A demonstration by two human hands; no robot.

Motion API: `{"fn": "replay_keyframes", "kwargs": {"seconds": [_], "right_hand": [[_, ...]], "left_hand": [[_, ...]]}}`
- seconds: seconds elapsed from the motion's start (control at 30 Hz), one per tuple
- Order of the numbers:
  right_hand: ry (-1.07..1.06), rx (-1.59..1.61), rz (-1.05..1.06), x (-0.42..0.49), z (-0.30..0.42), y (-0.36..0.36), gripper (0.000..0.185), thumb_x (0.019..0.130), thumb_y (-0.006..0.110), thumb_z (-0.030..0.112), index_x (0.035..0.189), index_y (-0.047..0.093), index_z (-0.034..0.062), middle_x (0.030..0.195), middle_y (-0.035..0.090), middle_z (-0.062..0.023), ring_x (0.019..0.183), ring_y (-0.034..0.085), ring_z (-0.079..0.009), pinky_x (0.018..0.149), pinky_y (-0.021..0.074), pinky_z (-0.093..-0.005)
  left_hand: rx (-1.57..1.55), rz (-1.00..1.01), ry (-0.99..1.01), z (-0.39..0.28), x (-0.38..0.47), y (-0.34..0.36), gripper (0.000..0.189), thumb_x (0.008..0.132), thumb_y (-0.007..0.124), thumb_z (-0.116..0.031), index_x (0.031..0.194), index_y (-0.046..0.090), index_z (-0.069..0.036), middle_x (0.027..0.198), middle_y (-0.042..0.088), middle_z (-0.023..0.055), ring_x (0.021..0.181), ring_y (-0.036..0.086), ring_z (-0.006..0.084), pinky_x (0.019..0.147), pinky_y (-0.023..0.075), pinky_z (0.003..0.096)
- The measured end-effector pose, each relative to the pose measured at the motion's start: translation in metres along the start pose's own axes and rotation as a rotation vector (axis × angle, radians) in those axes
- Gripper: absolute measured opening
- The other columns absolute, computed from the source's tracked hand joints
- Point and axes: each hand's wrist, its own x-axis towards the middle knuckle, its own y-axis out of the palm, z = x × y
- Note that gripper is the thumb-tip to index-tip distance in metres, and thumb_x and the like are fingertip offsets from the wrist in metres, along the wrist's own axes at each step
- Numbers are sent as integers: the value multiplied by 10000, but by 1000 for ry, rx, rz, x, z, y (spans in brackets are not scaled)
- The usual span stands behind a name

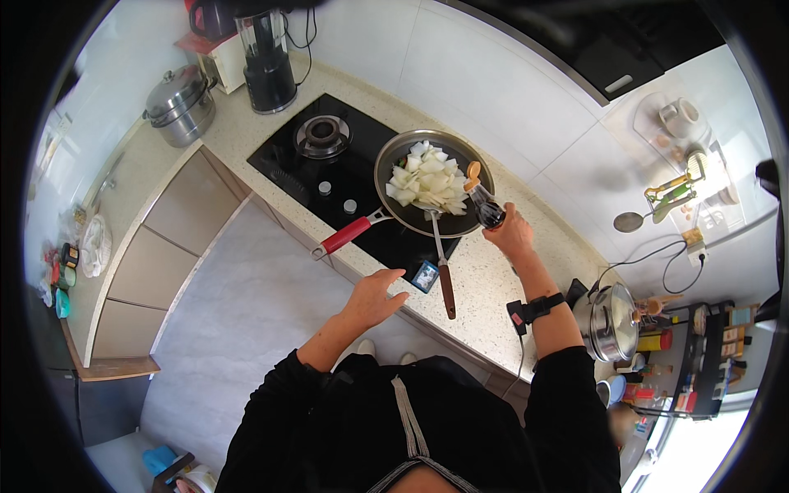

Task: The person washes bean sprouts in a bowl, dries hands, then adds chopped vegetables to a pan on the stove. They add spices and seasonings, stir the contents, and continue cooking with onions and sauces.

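My right hand (513,233) grips a bottle of dark liquid (487,208), tilted over the right rim of a frying pan (389,148). The bottle's orange flip cap (473,170) is raised and points at the pan. Pale, cut vegetable pieces (428,175) are heaped in the pan, which rests on the black glass gas hob (271,154). A metal spatula (445,271) leans in the pan, its brown handle over the counter. My left hand (373,299) is empty, fingers apart, near a small blue-edged device (425,276) and below the pan's red handle (348,235).
Left of the hob stand a blender (266,74) and a lidded steel pot (182,105). Another steel pot (607,323) stands right of my right forearm, beside a black spice rack (696,357). Utensils (672,197) hang on the wall. A cable runs from my wrist strap (542,306).
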Motion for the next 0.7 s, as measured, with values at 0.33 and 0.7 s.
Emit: {"fn": "replay_keyframes", "kwargs": {"seconds": [0.33,0.7], "right_hand": [[0,-95,67,24,4,8,688,671,795,400,1147,457,37,955,630,-195,864,669,-346,749,553,-425],[46,-145,116,35,8,10,692,646,809,375,1154,476,43,955,656,-184,890,667,-343,782,533,-433]], "left_hand": [[2,-9,-14,16,0,-4,456,811,666,-218,1184,595,33,1150,633,226,1063,606,377,907,490,414],[1,-38,-55,26,-7,-4,424,795,698,-191,1157,612,11,1107,650,209,1016,633,341,871,505,392]]}}
